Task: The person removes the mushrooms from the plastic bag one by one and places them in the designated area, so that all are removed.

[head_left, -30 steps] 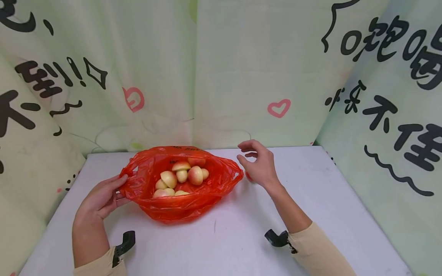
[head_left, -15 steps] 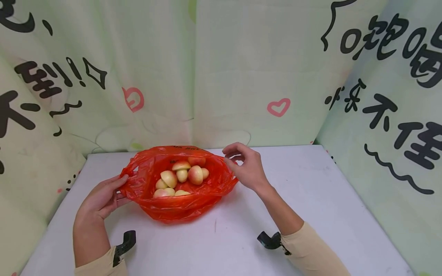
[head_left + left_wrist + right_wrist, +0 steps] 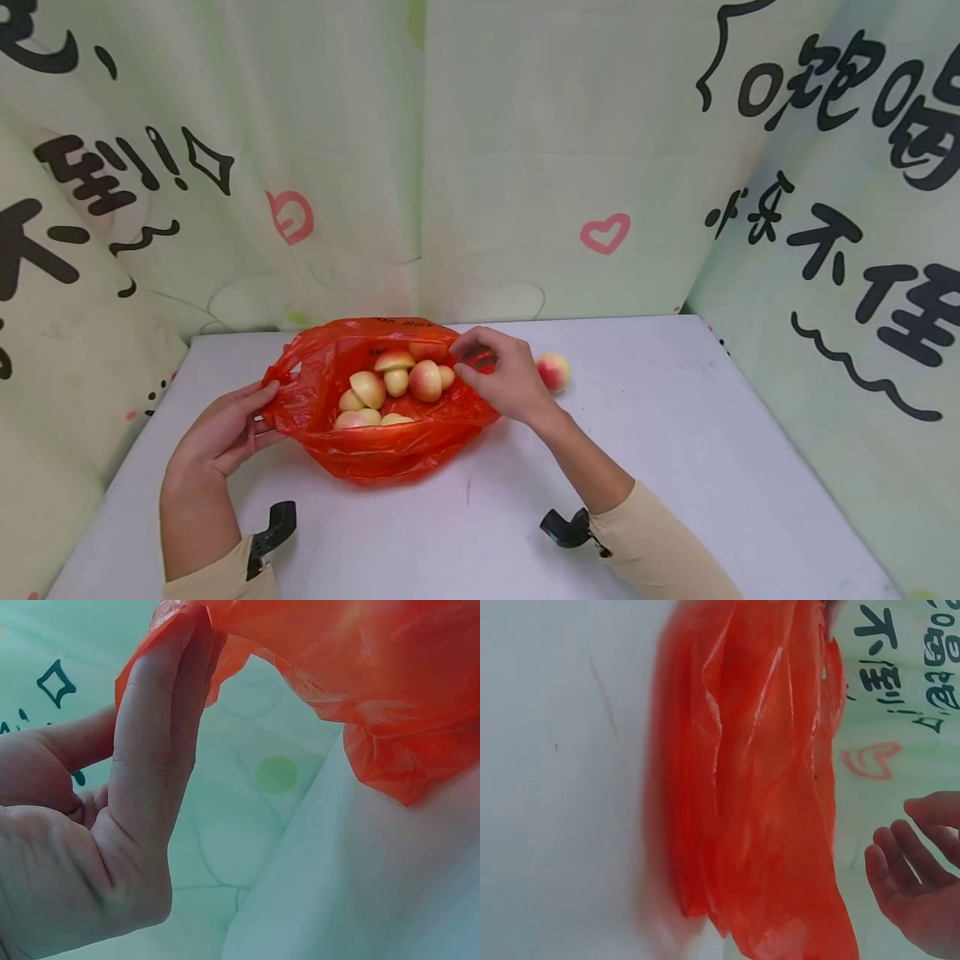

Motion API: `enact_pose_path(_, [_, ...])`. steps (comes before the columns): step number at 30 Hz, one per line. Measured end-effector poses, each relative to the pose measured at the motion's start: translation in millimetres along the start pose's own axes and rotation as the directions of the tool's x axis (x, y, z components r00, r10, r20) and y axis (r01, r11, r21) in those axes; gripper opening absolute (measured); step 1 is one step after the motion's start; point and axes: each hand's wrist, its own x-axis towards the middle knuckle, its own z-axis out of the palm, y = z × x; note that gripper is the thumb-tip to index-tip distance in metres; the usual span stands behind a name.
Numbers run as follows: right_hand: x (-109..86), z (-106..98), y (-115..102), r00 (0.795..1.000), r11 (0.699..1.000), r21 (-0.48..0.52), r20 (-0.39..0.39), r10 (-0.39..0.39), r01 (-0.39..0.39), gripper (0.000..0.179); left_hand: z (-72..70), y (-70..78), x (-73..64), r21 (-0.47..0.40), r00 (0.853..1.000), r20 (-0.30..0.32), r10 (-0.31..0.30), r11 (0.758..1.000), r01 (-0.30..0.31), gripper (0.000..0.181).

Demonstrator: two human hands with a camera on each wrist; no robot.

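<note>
A red plastic bag (image 3: 390, 457) lies on the table with its mouth spread wide. Inside are several mushroom-shaped pieces (image 3: 425, 381) with cream stems and pink-yellow caps. My left hand (image 3: 217, 429) pinches the bag's left edge between thumb and fingers; the left wrist view shows the fingertips (image 3: 191, 626) against the film. Over the right side of the bag's mouth hovers my right hand (image 3: 498, 375), fingers loosely bent with nothing seen between them. In the right wrist view this hand (image 3: 922, 877) is apart from the bag's near side.
One pink-yellow rounded piece (image 3: 553, 372) lies on the white table (image 3: 465, 542) right of the bag, partly behind my right hand. A pale green curtain (image 3: 510, 167) with dark lettering encloses the back and sides. A black wrist mount (image 3: 566, 528) sits on each forearm.
My right hand has moved left from beside the bag to over its mouth, uncovering the rounded piece on the table. The left hand and the bag stay nearly still.
</note>
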Motion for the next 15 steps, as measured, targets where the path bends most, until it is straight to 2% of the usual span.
enact_pose_path(8, [2.9,17,3,0.993,0.998,0.002,0.102,0.057,-0.058,0.019,0.9,0.1,-0.3,-0.02,1.0,0.004,0.008,1.0,-0.008,0.062])
enact_pose_path(15, [3.7,33,7,0.985,0.997,-0.032,0.16,0.072,-0.068,0.021,1.1,0.1,-0.3,-0.012,1.0,-0.007,0.004,1.0,-0.004,0.077])
